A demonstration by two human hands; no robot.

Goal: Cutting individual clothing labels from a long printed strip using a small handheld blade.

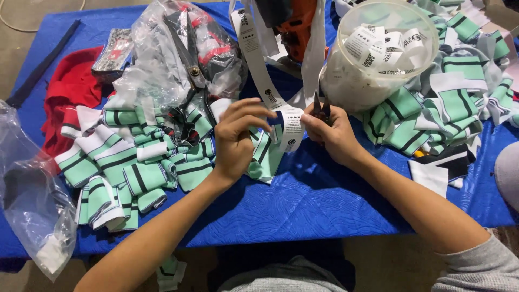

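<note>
My left hand (pixel 235 135) pinches the lower end of a long white printed label ribbon (pixel 292 127) that hangs down from above the blue table (pixel 303 200). My right hand (pixel 332 132) grips small dark thread snips (pixel 321 106), blades pointing up, right beside the ribbon's folded end. Both hands hover close together over the middle of the table. Green, white and black striped knit cuffs (pixel 135 167) lie piled to the left of my left hand.
A clear plastic tub (pixel 378 48) holding cut white labels stands behind my right hand. More striped cuffs (pixel 443 108) are heaped at right. Large scissors (pixel 186 59) lie on a crumpled plastic bag (pixel 162 54); red fabric (pixel 70 92) and another clear bag (pixel 32 194) sit left.
</note>
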